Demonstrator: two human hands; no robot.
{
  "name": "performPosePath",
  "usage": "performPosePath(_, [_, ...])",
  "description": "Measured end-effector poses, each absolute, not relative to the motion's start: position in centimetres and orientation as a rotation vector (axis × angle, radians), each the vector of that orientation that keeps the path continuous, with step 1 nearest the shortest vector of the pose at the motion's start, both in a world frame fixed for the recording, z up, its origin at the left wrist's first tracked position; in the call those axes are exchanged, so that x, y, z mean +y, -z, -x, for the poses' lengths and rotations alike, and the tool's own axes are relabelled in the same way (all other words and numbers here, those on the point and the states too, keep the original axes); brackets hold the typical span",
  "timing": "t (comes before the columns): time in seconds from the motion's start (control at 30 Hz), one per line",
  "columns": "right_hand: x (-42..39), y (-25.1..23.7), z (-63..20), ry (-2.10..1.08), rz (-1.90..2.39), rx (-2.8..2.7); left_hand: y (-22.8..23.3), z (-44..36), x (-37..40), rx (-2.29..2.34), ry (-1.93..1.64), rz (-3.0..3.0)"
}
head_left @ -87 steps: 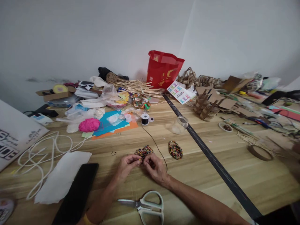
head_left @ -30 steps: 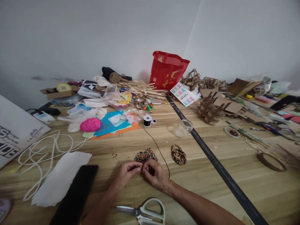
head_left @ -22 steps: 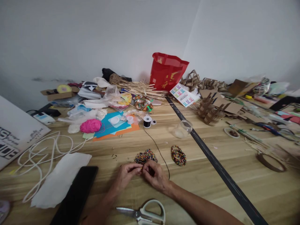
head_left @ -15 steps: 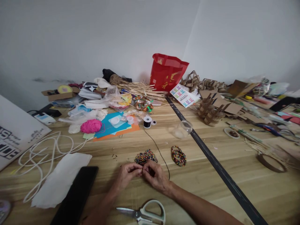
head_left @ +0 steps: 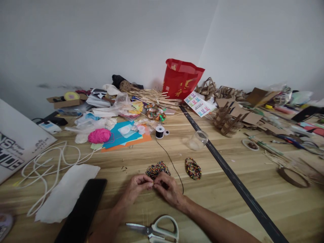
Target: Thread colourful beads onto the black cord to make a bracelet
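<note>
Just in front of a heap of multicoloured beads (head_left: 158, 167), my left hand (head_left: 136, 188) and my right hand (head_left: 169, 190) meet fingertip to fingertip. Each is closed in a pinch; whatever lies between the tips is too small to name. A thin black cord (head_left: 173, 164) runs from a spool (head_left: 159, 132) across the table and goes out of sight by my right wrist. To the right of the heap lies a coiled beaded bracelet (head_left: 193, 168). Scissors with pale handles (head_left: 165, 230) rest below my hands, blades pointing left.
A glass jar (head_left: 198, 140) lies right of the spool. On the left are a black phone-like slab (head_left: 83, 209), white paper (head_left: 67, 194) and loose white cord (head_left: 37, 168). Pink yarn (head_left: 99, 135), bamboo sticks (head_left: 154, 97) and a red bag (head_left: 181, 79) crowd the back.
The view has shifted very slightly. My hands keep almost the same pinched pose, and nothing on the table has visibly moved.
</note>
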State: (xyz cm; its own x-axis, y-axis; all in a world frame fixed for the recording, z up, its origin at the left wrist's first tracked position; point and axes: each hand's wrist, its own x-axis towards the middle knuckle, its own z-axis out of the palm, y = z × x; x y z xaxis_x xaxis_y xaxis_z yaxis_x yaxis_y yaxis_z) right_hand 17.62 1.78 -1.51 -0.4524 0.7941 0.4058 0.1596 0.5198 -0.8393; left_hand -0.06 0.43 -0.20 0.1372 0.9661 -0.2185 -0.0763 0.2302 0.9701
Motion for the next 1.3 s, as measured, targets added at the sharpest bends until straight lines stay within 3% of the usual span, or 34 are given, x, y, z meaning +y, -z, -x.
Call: performPosePath(1.3, [1.26,1.04,-17.95,-0.954,0.719,-2.012,-0.09,0.28,0.32,1.077,-0.942,-1.074])
